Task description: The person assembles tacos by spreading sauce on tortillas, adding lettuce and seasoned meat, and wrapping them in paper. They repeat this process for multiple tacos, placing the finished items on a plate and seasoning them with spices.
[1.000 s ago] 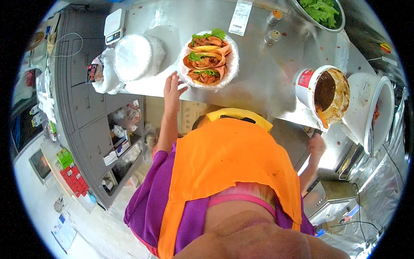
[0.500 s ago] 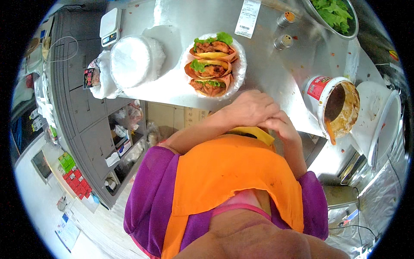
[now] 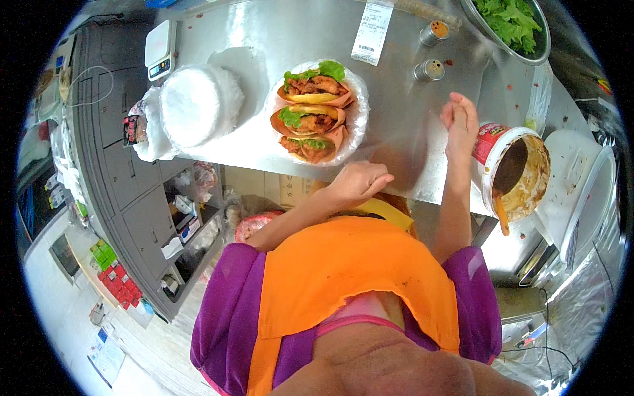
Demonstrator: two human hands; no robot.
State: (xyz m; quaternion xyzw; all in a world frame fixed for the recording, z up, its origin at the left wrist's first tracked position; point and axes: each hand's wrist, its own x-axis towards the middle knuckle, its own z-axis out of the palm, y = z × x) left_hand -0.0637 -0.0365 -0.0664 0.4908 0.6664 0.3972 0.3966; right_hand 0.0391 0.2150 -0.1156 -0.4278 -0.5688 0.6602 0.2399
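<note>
Left hand point(image 3: 360, 181): loosely curled, empty, at the near edge of the steel counter point(image 3: 396, 132), just beside the white plate of three paper-wrapped lettuce sandwiches point(image 3: 316, 112).
Right hand point(image 3: 460, 122): fingers together, empty, beside the open red-and-white tub of brown sauce point(image 3: 518, 171), its orange spoon propped inside for reach.

Person in a purple top and an orange apron

An orange apron point(image 3: 350, 277) covers the chest, its bib wide and flat with a curved lower hem. Either side of the apron, short purple sleeves point(image 3: 228, 303) hang loose over the upper arms, leaving both forearms bare. Just below the apron's hem a thin pink band point(image 3: 370, 322) crosses the body. A yellow edge point(image 3: 383, 210) shows just above the bib.
</note>
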